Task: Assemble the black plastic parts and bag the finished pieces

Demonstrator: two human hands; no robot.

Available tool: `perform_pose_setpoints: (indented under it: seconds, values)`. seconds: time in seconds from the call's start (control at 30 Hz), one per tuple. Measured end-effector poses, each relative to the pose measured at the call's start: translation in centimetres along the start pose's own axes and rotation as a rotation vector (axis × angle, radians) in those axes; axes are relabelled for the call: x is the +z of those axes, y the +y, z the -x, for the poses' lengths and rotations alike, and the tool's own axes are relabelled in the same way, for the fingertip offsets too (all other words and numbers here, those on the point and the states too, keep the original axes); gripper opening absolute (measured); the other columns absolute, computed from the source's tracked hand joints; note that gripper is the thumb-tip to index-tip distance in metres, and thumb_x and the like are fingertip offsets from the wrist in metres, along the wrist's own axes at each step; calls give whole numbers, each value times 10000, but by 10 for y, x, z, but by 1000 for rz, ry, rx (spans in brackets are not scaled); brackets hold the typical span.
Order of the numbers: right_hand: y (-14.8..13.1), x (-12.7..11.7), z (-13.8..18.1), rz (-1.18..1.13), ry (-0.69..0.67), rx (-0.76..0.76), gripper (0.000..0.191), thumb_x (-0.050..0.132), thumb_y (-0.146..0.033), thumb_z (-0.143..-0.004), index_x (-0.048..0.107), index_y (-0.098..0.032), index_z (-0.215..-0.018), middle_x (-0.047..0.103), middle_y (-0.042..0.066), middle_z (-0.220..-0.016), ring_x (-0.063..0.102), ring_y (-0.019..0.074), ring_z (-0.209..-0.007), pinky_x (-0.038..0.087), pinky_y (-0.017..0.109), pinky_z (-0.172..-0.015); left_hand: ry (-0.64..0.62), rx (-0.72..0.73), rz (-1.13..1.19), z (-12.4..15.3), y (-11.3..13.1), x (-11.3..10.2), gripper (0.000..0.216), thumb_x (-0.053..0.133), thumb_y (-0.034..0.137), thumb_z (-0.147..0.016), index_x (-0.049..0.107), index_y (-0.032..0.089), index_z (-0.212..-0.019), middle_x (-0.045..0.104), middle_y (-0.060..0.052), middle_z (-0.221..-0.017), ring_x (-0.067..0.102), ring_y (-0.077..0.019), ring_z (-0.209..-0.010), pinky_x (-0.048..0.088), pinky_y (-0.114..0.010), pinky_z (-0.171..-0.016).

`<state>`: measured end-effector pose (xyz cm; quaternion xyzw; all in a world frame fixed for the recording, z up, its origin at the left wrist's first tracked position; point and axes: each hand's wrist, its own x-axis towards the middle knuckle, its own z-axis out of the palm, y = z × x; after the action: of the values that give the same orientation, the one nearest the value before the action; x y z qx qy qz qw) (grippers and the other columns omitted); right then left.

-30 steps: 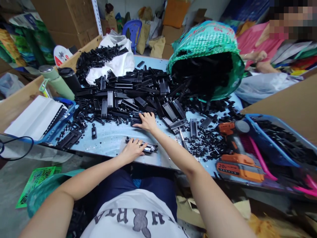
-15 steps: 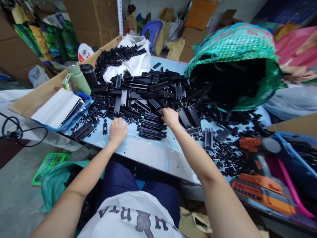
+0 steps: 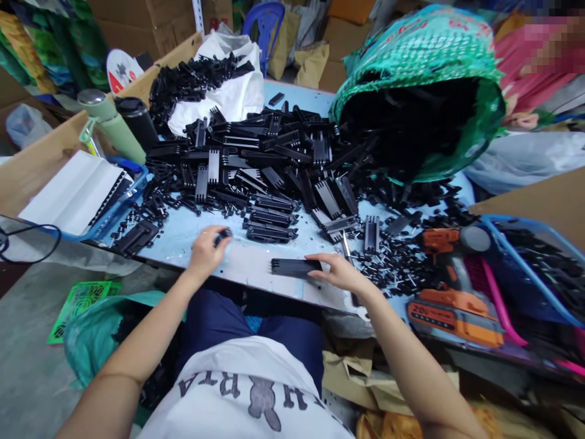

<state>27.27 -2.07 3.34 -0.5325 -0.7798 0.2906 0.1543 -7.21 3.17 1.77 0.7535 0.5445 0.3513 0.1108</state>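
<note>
My left hand (image 3: 206,249) is closed on a small black plastic piece (image 3: 223,236), pinched between thumb and fingers just above the table. With thumb and fingertips, my right hand (image 3: 337,271) grips one end of a flat black slotted bar (image 3: 295,266), whose pronged end points left toward my other hand. Beyond them lies a short stack of black assembled bars (image 3: 272,218). A heap of loose black bars (image 3: 242,146) spreads behind that. A screwdriver-like metal shaft (image 3: 346,247) shows beside my right hand, its lower part partly hidden.
An orange cordless drill (image 3: 450,262) stands at the right, beside scattered screws (image 3: 388,268) and a blue basket (image 3: 543,268). The green woven sack (image 3: 420,103) lies open toward me. A tumbler (image 3: 109,125) and paper-filled tray (image 3: 68,192) are left. Another person's hand (image 3: 523,116) shows behind the sack.
My right hand has drawn back from the heap with a black bar, now low over the table's front. The small black piece that stood on the table is now in my left hand.
</note>
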Motion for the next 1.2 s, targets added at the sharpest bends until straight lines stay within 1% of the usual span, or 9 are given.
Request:
perform_pose_setpoints:
  seconds: [0.1, 0.2, 0.33, 0.4, 0.47, 0.63, 0.8, 0.97, 1.2]
  values:
    - [-15, 19, -1, 239, 18, -132, 527, 585, -444, -810, 517, -195, -1270, 595, 129, -1184, 517, 267, -1118, 346, 510, -993, -343, 229, -17, 8, 34, 36, 202, 499, 258, -860, 579, 158, -1017, 610, -92, -975, 564, -219, -947, 449, -367, -848]
    - [-28, 44, -13, 193, 128, -135, 438, 481, -413, -882, 513, -223, -1276, 611, 114, -1109, 523, 238, -1073, 359, 490, -980, -423, 265, -57, 17, 49, 54, 251, 440, 220, -884, 565, 136, -1085, 598, -113, -997, 559, -236, -961, 454, -396, -838]
    - [-43, 66, -24, -404, 367, 132, 498, 320, -473, -925, 409, -245, -1360, 625, 84, -1009, 605, 189, -850, 525, 351, -723, -330, 180, 290, 21, 60, 52, 348, 366, 243, -927, 481, 163, -1246, 570, -105, -1097, 555, -184, -1010, 468, -336, -858]
    - [-50, 69, -26, -692, 341, 217, 537, 281, -503, -924, 341, -260, -1400, 638, 62, -929, 607, 155, -661, 534, 307, -575, -274, 126, 432, 20, 69, 48, 360, 403, 260, -918, 486, 182, -1260, 575, -93, -1086, 557, -173, -1010, 469, -327, -866]
    - [-55, 68, -27, -801, 315, 211, 546, 317, -517, -911, 357, -265, -1394, 631, 62, -947, 579, 128, -575, 524, 292, -518, -245, 88, 502, 17, 76, 45, 357, 440, 265, -903, 517, 182, -1241, 588, -86, -1042, 566, -170, -983, 470, -328, -865]
    - [-55, 54, -24, -638, 318, 18, 468, 485, -466, -862, 522, -257, -1280, 589, 61, -1026, 572, 106, -664, 534, 277, -601, -278, 117, 547, 9, 82, 36, 329, 487, 270, -877, 588, 157, -1168, 618, -90, -984, 582, -174, -941, 471, -333, -860]
    - [-56, 49, -23, -763, 353, 68, 452, 450, -464, -877, 499, -294, -1294, 544, 55, -1074, 590, 90, -643, 544, 257, -546, -268, 151, 586, 1, 83, 27, 312, 509, 267, -866, 614, 147, -1135, 637, -90, -952, 597, -165, -894, 480, -314, -821]
    - [-60, 49, -20, -671, 330, -1, 431, 468, -424, -883, 502, -289, -1290, 546, 27, -953, 560, 68, -602, 537, 243, -554, -269, 153, 569, -2, 87, 26, 288, 522, 267, -862, 634, 151, -1102, 623, -69, -885, 586, -145, -828, 481, -289, -769]
    - [-77, 70, -24, -674, 529, -25, 456, 449, -428, -891, 464, -288, -1324, 553, 54, -999, 559, 82, -601, 536, 244, -529, 62, 13, 611, 10, 108, 36, 293, 457, 264, -901, 621, 164, -1122, 588, -59, -898, 573, -124, -810, 487, -258, -715]
